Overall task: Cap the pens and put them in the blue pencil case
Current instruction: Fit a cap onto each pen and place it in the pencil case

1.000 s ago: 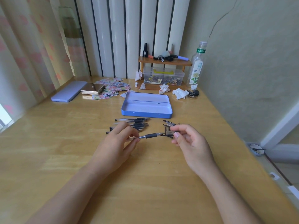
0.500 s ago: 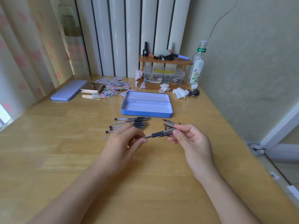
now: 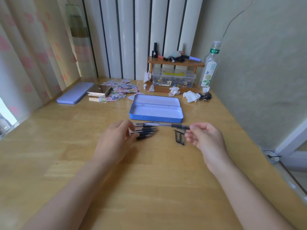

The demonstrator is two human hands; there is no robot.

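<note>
Pen (image 3: 166, 125) now apparently capped, in right hand (image 3: 206, 140).

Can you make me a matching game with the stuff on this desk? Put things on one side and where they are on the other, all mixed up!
Things:
1. blue pencil case
2. capped pen
3. loose caps
4. clear bottle

Places or states:
A. held in the right hand
B. standing by the wall, right of the small wooden shelf
C. lying open and empty behind the pens
D. lying on the table beside the right hand's fingers

Pairs: 1-C, 2-A, 3-D, 4-B
</note>
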